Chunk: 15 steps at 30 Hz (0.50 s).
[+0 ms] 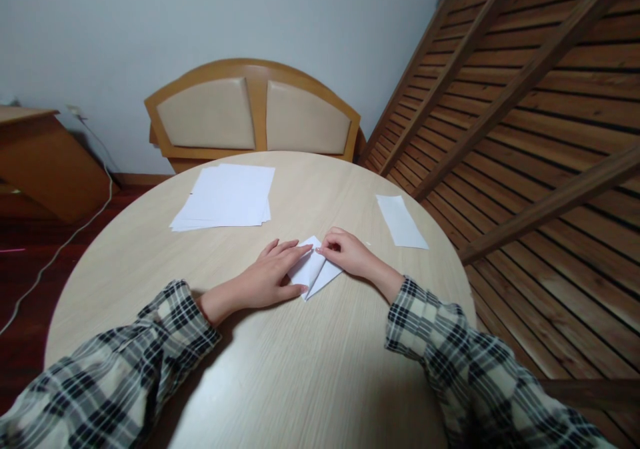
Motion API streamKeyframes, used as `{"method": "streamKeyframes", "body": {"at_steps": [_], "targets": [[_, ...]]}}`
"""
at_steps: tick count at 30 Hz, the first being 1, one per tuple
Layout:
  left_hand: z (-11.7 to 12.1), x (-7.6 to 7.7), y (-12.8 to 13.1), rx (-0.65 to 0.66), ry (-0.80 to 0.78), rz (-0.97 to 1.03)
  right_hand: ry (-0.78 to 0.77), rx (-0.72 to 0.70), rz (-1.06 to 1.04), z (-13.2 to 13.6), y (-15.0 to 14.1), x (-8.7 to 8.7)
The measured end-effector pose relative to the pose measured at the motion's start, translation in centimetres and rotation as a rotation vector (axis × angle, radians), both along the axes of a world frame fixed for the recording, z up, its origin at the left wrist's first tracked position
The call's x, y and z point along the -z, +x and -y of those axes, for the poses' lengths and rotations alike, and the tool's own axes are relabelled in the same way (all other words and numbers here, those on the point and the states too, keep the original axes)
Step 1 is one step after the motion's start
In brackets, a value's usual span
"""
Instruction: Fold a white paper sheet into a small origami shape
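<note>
A folded sheet of white paper (311, 272) lies on the round wooden table in front of me, one corner pointing toward me and a flap running down its middle. My left hand (275, 272) rests flat over its left side, fingers stretched out and the thumb near the bottom corner. At the upper right of the paper, my right hand (347, 252) has its thumb and forefinger pinched on a paper edge, the other fingers curled in. Parts of the paper are hidden under both hands.
A stack of white sheets (230, 195) sits at the far left of the table (310, 369). To the right lies a narrow strip of paper (401, 222), with a tiny white scrap (369, 243) nearby. Beyond the table stand a padded headboard (257, 112) and wooden slats (540, 135).
</note>
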<state>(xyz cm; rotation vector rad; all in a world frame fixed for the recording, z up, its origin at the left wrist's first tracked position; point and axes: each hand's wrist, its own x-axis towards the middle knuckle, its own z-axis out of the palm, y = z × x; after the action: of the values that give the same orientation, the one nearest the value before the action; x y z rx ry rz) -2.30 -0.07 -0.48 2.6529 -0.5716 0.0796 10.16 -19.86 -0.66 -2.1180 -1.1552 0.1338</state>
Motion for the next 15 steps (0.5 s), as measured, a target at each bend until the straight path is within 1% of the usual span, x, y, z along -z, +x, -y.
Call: {"method": "streamKeyframes", "body": {"at_steps": [4, 8, 15], "targets": [[-0.04, 0.16, 0.03, 0.0, -0.014, 0.013, -0.013, -0.002, 0.004, 0.05, 0.07, -0.06], [-0.17, 0.23, 0.01, 0.033, -0.013, 0.005, -0.04, 0.01, -0.012, 0.05, -0.08, -0.19], [-0.18, -0.11, -0.06, 0.055, -0.033, -0.024, -0.066, 0.065, 0.036, -0.36, -0.61, -0.21]]}}
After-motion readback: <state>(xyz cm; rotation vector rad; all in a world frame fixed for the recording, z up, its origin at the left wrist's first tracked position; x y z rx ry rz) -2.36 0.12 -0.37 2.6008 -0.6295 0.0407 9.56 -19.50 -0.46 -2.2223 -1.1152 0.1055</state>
